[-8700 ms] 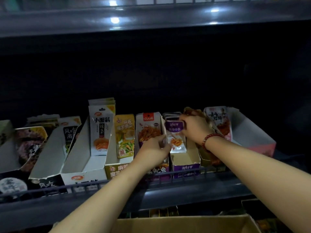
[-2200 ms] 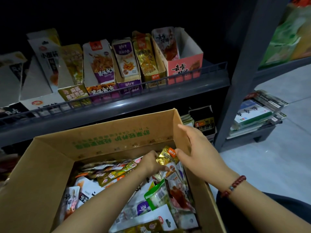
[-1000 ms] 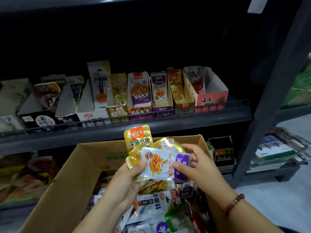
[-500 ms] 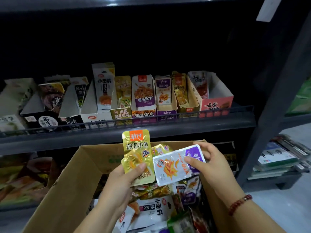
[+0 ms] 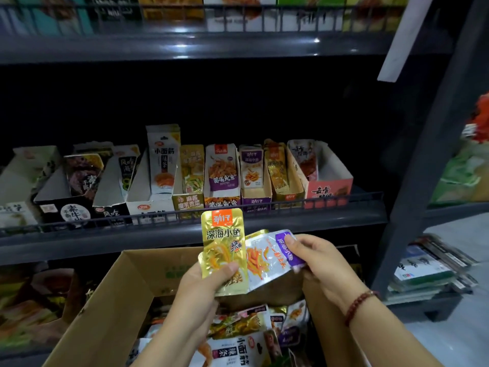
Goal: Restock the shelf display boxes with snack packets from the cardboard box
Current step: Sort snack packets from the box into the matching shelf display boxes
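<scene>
1. While both hands are up over the carton (image 5: 127,292), each one has its own packet: the left hand (image 5: 209,284) pinches a gold packet (image 5: 223,247) near its bottom edge, thumb across the front, and the packet stands upright with its long axis vertical.
2. The right hand (image 5: 320,263) grips a white-and-purple packet (image 5: 272,258) by its purple end, fingers curled round it. That one lies tilted, long axis running down-left toward the left hand, and its lower end tucks behind the gold one, so the two overlap.
3. Key bit for the next move, I'd guess: the matching display boxes are up and ahead of both hands on the shelf (image 5: 185,239). The purple box (image 5: 255,200) sits almost straight above the gap between the hands, and the gold box (image 5: 287,196) is just right of it.
4. So the right hand looks nearer to both boxes, and the gold packet would have to cross over to the right. Packets in there stand upright, so the tilted one probably needs turning first.
5. Plenty more packets lie loose in the carton below the hands.
</scene>
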Demonstrator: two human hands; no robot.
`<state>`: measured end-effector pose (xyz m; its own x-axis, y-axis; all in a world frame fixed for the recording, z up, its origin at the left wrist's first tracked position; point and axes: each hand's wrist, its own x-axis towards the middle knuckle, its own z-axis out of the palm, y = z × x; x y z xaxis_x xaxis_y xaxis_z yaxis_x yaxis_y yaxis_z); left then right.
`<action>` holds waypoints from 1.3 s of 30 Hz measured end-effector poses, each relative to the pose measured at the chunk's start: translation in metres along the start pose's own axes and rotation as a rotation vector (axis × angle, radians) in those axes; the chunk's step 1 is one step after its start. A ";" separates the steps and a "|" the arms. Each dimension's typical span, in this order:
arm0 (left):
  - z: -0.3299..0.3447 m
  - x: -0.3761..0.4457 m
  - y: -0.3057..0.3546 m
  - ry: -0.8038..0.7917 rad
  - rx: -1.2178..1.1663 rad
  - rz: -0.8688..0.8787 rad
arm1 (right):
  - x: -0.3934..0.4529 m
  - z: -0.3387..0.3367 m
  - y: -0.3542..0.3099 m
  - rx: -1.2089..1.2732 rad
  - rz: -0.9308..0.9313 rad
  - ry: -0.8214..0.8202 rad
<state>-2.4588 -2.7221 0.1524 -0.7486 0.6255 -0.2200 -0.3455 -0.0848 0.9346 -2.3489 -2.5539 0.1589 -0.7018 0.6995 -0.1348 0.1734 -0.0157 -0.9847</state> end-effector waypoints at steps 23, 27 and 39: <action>0.003 0.131 0.044 0.270 0.104 0.278 | 0.206 0.013 -0.113 -0.506 -0.584 0.414; 0.000 0.144 0.047 0.239 0.079 0.290 | 0.233 0.020 -0.135 -0.586 -0.592 0.467; -0.001 0.155 0.042 0.217 0.006 0.248 | 0.268 0.041 -0.109 -1.065 -0.456 0.249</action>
<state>-2.5902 -2.6290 0.1574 -0.9127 0.4068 -0.0388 -0.1342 -0.2088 0.9687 -2.5842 -2.3934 0.2257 -0.7147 0.6077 0.3461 0.5125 0.7919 -0.3322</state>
